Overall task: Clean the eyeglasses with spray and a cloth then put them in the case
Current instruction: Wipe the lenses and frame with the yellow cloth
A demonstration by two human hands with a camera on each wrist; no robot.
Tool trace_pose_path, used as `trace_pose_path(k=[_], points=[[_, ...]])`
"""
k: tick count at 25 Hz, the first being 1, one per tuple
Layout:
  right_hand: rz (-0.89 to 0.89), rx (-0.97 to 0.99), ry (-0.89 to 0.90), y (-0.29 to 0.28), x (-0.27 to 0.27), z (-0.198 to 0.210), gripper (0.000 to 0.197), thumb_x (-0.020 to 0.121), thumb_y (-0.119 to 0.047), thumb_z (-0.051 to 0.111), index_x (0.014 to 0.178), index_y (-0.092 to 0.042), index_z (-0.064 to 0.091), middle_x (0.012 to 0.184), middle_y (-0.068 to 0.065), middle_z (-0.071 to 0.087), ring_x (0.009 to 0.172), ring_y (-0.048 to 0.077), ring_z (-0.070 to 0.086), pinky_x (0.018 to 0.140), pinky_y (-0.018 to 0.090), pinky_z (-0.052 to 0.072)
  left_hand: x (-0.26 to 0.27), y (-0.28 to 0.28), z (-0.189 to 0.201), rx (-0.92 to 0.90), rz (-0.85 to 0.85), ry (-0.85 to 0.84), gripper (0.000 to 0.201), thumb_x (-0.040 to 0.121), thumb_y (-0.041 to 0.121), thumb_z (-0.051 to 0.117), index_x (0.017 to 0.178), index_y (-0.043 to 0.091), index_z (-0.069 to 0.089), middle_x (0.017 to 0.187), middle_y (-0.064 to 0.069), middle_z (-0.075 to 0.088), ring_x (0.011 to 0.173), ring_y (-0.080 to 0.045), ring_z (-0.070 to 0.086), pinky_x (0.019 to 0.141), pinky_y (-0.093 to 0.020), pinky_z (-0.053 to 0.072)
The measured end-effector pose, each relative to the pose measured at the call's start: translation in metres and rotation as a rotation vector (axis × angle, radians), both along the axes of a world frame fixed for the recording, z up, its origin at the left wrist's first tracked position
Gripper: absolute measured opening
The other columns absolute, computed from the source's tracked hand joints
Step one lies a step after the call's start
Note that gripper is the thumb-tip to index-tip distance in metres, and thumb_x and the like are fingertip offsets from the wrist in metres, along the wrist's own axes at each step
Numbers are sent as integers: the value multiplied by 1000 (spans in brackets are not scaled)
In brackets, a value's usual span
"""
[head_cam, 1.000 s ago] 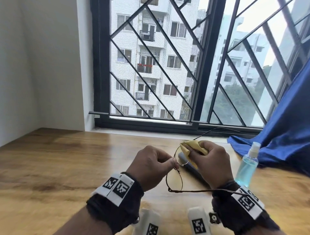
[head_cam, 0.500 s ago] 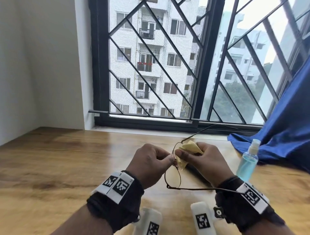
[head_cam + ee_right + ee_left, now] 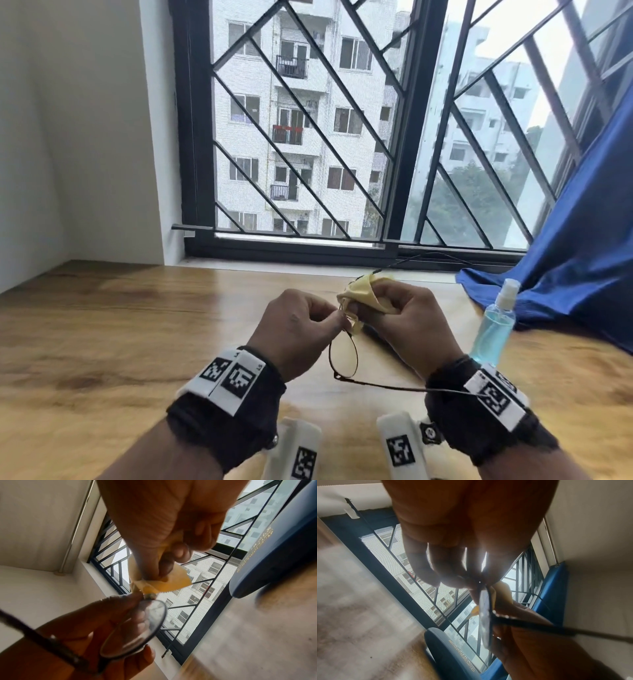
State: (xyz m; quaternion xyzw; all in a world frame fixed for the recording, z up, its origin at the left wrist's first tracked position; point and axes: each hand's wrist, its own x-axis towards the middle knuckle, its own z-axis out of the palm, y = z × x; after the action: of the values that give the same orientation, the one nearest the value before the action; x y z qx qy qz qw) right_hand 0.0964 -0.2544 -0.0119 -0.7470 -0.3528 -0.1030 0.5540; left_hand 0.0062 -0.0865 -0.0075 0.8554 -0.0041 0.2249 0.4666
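Thin dark-framed eyeglasses (image 3: 330,356) hang above the wooden table (image 3: 137,342), temples unfolded. My left hand (image 3: 334,320) pinches the frame near the bridge. My right hand (image 3: 356,308) holds a yellow cloth (image 3: 363,294) wrapped over the far lens, which is hidden. The near lens (image 3: 135,628) is bare in the right wrist view, below the cloth (image 3: 168,582). In the left wrist view the lens (image 3: 485,615) shows edge-on under my fingers. A dark blue case (image 3: 376,337) lies on the table beneath my right hand. The spray bottle (image 3: 493,337) of blue liquid stands upright to the right.
A blue curtain (image 3: 565,274) drapes onto the table at the back right, just behind the bottle. A barred window (image 3: 308,137) runs along the table's far edge, and a white wall (image 3: 68,137) closes the left side.
My right hand has shifted the cloth on the far lens a little left, closer to my left hand. The left hand keeps its pinch on the frame.
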Motion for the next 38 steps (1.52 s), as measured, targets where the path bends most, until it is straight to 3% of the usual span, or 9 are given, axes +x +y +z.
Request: trace_pose_path(k=[5,9,13,17,22,26,31,35,38], points=[[-283,98,235,0,9,-7,72,51,-69,87,100,-23,62,96,2,76,86,20,74,81,44,61,-3,-5,2,56,-70,1,18,87,32,71,74,25,81,49,3,47,47,-6,35,49,-20,30],[-125,139,374,5,9,-8,79,55,-54,95,111,-16,54,101,10,74,84,22,75,75,44,63,-5,-7,2,69,-78,-13,20,88,31,71,73,23,82,46,4,41,45,-6,32,47,-18,27],[82,81,412,-1,2,2,44,79,-10,85,110,-1,56,59,-11,65,42,-4,56,41,9,40,-3,-4,2,66,-49,-24,24,88,27,70,65,26,78,47,5,35,48,-8,29,47,-21,26],[0,177,372,-11,7,6,52,71,-19,89,113,-6,61,84,0,72,57,-3,65,49,12,47,-6,-5,4,65,-80,-3,21,88,27,70,69,25,80,48,1,42,47,-9,31,47,-20,27],[94,89,391,0,-1,2,37,74,-14,88,102,-9,63,67,-8,67,53,1,58,48,15,45,-5,-5,4,118,-68,8,36,87,26,70,52,19,65,49,3,34,48,-8,27,47,-21,26],[-32,127,316,-10,3,8,32,72,-21,89,92,-9,68,65,-8,68,51,-1,59,46,10,43,-5,-3,4,85,-78,6,22,90,28,70,70,25,79,48,3,44,49,-7,35,50,-22,30],[-220,77,152,-3,4,1,40,71,-49,86,71,-16,62,54,-15,60,49,-2,50,49,13,39,-4,-3,2,81,-115,13,17,88,34,69,77,27,80,70,-24,66,59,-13,46,57,-29,38],[-267,36,115,-9,10,3,40,73,-50,84,68,-16,62,51,-17,58,48,-2,49,49,12,38,-3,-4,1,60,-59,-2,17,87,33,68,76,28,80,60,-15,65,58,-15,49,55,-34,43],[-124,41,238,-8,6,1,29,73,-36,88,87,-15,73,63,-12,70,55,-2,60,52,11,45,-2,-1,2,47,2,-1,20,89,27,69,74,25,82,49,0,51,52,-12,40,52,-27,34]])
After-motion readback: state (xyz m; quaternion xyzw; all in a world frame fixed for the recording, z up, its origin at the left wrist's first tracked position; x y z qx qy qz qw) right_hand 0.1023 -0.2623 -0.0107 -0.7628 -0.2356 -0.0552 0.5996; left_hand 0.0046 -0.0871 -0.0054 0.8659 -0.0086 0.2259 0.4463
